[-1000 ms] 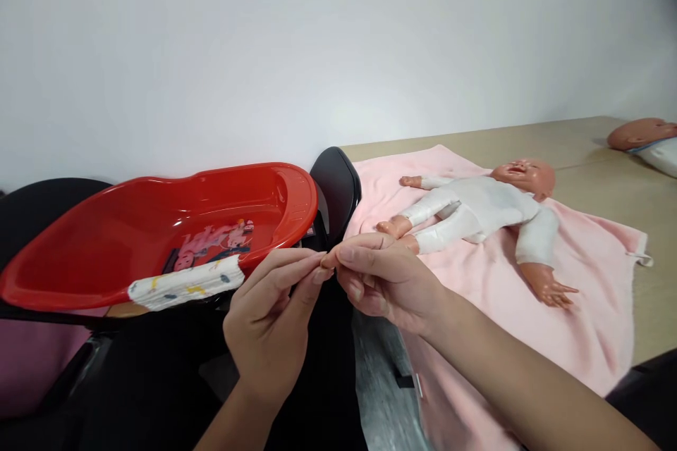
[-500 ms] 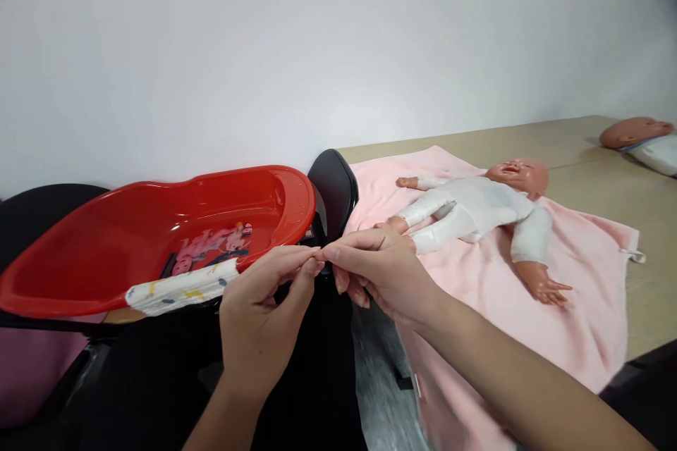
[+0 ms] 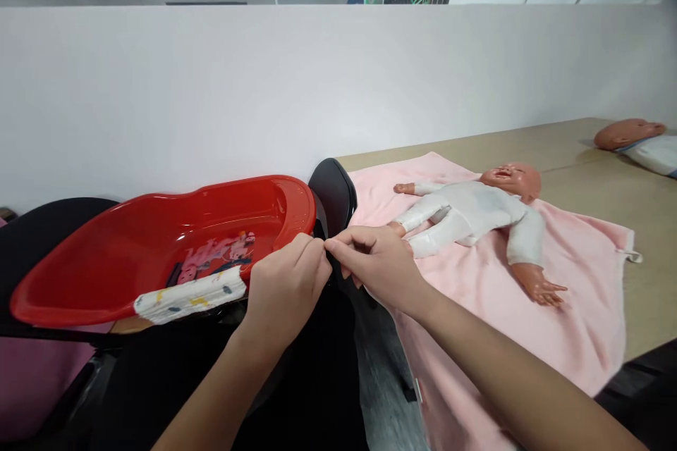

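I see my left hand (image 3: 288,282) and right hand (image 3: 373,264) meeting in front of me, fingertips touching each other. Both hands are curled closed, but I cannot tell if they pinch anything between them. They are just beside the rim of the red tub (image 3: 159,254), where a white cloth (image 3: 190,294) hangs over the near edge. The doll (image 3: 470,215) lies on its back on the pink towel (image 3: 571,282), near the right hand.

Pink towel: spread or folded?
Spread. The pink towel lies flat under the doll, its near edge hanging over the table.
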The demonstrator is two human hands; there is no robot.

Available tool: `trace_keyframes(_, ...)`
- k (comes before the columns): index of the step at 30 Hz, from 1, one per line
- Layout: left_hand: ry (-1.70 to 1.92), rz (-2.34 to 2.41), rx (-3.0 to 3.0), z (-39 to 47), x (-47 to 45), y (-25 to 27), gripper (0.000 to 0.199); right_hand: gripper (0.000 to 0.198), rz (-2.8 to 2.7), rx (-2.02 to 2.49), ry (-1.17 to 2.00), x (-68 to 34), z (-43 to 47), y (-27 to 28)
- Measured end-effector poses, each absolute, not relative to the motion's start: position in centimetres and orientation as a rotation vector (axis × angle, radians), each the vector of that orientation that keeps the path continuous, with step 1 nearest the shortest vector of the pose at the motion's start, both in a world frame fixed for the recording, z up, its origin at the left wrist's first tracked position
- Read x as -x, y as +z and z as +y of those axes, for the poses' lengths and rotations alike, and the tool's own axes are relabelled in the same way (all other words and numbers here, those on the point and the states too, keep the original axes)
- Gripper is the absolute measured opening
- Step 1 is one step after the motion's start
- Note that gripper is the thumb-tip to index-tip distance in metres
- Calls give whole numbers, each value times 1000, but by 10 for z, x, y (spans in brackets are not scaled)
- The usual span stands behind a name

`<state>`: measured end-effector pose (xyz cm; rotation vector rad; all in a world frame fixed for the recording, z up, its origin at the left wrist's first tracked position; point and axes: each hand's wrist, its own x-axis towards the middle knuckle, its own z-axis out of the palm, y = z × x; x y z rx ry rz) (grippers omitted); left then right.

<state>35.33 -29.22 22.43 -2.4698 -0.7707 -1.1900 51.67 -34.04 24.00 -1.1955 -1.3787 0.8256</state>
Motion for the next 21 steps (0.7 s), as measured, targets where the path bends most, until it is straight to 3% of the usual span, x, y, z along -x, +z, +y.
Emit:
trace_keyframes(3,-1132,-672,2351,-283,-351,231,28,30,-1405,1090,902,-518,-342,237)
trace_keyframes(7,-1315,-619,2344,-282,-349,240,22,39,-1393,906,1075,-521,-342,231)
trace_keyframes(15,-2005,-796,2619,-311,-351,250,18,46,-1261,454,1432,-512,-345,218)
trace_keyframes(21,-2254,-676,2730,-321,-350,251,20,52,-1237,213,1616,-509,-350,214)
